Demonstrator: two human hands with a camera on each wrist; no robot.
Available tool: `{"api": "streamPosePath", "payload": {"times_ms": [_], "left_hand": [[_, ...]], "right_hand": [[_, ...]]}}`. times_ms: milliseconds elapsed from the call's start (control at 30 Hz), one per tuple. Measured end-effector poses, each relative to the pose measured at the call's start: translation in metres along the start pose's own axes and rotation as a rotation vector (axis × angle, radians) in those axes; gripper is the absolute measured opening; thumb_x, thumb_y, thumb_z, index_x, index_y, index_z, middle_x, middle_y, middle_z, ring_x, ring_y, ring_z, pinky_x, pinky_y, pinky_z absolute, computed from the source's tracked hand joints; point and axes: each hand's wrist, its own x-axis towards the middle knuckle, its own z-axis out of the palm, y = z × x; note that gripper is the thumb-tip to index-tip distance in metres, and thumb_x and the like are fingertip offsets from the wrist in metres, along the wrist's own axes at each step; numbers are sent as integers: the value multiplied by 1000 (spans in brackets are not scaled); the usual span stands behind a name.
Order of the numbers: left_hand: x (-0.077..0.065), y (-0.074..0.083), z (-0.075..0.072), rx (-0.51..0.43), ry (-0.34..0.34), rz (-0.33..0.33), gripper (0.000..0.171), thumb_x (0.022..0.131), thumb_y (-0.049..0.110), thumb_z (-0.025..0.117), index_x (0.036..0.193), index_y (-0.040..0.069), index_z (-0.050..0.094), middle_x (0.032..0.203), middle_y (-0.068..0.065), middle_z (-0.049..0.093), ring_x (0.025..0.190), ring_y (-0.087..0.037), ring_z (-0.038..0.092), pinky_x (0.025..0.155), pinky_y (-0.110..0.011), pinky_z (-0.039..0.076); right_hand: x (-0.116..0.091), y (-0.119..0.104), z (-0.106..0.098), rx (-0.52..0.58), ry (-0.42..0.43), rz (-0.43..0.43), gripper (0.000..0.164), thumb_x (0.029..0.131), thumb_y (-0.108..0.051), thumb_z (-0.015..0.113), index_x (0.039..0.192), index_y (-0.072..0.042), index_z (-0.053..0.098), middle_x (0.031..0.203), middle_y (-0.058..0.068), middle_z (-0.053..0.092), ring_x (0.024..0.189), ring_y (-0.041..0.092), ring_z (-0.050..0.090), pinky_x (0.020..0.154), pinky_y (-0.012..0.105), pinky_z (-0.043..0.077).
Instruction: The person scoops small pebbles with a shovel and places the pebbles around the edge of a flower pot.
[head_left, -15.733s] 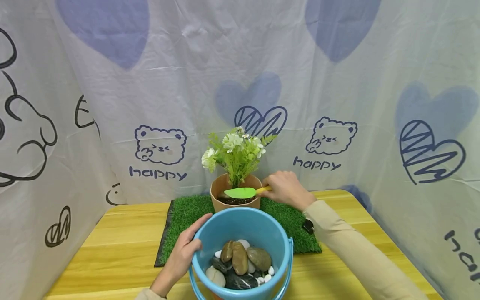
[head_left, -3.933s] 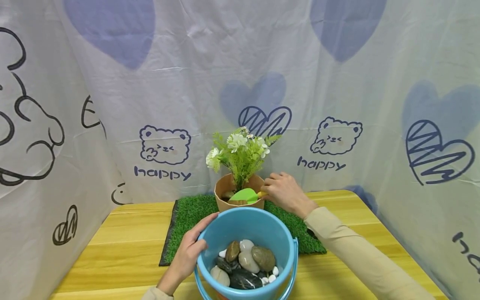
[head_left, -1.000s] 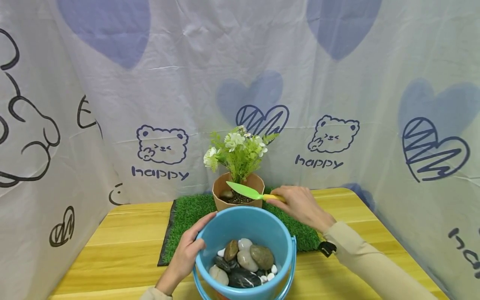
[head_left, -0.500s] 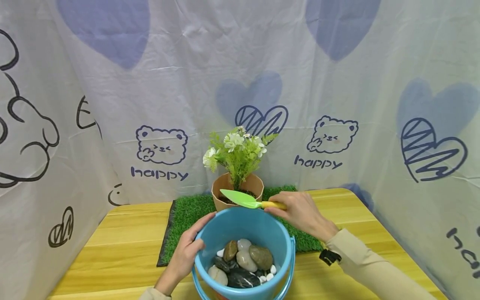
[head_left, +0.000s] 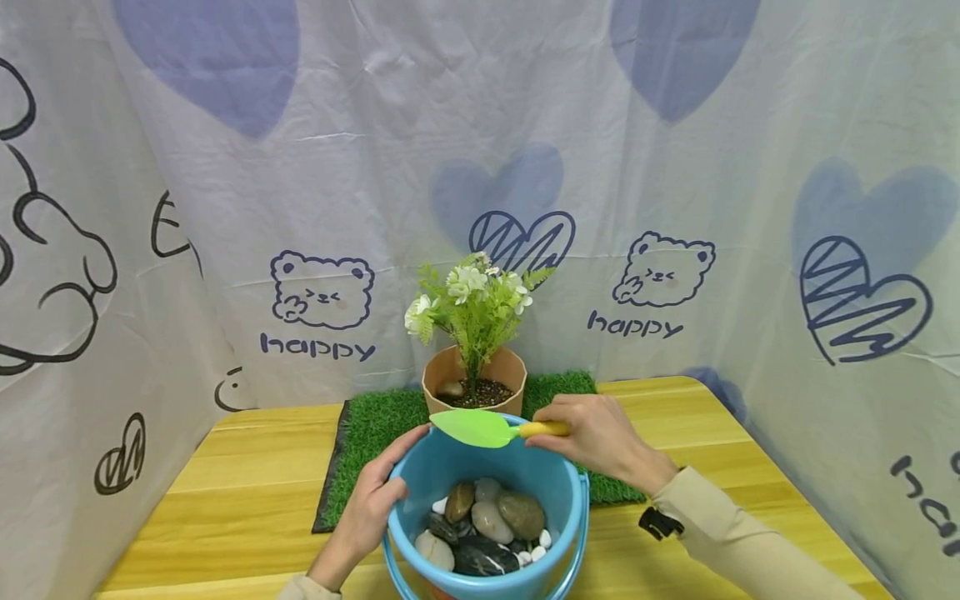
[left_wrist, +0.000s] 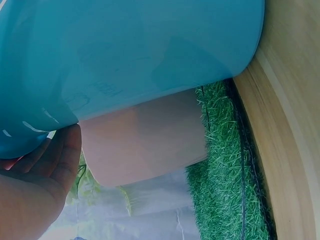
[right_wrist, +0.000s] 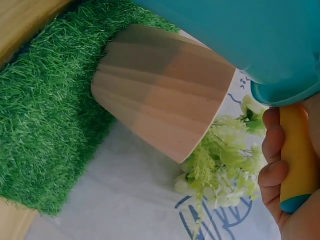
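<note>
My left hand (head_left: 369, 506) grips the rim of a light blue bucket (head_left: 491, 454), thumb over the edge and fingers along the outside. Inside the bucket lie several smooth stones (head_left: 483, 554) in brown, grey, black and white. My right hand (head_left: 600, 437) holds a toy garden trowel by its yellow handle (right_wrist: 298, 160). Its bare green blade (head_left: 474, 427) hovers by the bucket's far rim. Just behind stands a tan flowerpot (head_left: 512, 406) holding dark soil, a brown stone (head_left: 452, 389) and a plant with white flowers (head_left: 480, 304).
The pot stands on a green grass mat (head_left: 378, 425) on a wooden table (head_left: 247, 475). White printed curtains (head_left: 405, 125) close off the back and both sides. The bucket's blue handle (head_left: 579, 533) hangs down at its front.
The trowel has come from over the pot back toward the bucket's far rim. Since the oldest frame, an elongated brown stone has left the bucket. The left hand stays on the rim.
</note>
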Motion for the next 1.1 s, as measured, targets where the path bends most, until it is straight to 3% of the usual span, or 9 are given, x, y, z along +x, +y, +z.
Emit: {"api": "streamPosePath", "payload": {"times_ms": [167, 400, 667, 1100], "left_hand": [[0, 0, 0, 2, 2, 5, 74, 77, -3, 40, 148, 17, 44, 148, -13, 47, 125, -35, 55, 90, -28, 51], [0, 1, 0, 6, 16, 5, 74, 78, -3, 39, 148, 18, 44, 146, -11, 50, 123, -26, 57, 89, -28, 52], [0, 1, -1, -13, 5, -15, 75, 78, -3, 40, 149, 20, 42, 147, -13, 49, 121, -32, 58, 87, -29, 52], [0, 2, 0, -18, 6, -63, 73, 80, -1, 39, 149, 22, 41, 148, -11, 47, 124, -34, 57, 91, -32, 52]], "right_hand": [[1, 0, -2, -26, 5, -94, 21, 77, -41, 79, 87, -22, 79, 78, -13, 67, 58, -6, 52, 50, 9, 36], [6, -1, -6, -101, -26, -228, 20, 73, -43, 81, 80, -25, 77, 73, -14, 55, 58, -4, 42, 51, 11, 33], [12, -13, -12, -126, -154, -287, 23, 72, -49, 80, 75, -27, 75, 73, -14, 50, 62, -1, 40, 53, 13, 33], [23, -26, -27, -174, -440, -284, 21, 74, -47, 79, 64, -30, 71, 70, -17, 50, 64, 1, 44, 54, 16, 34]]}}
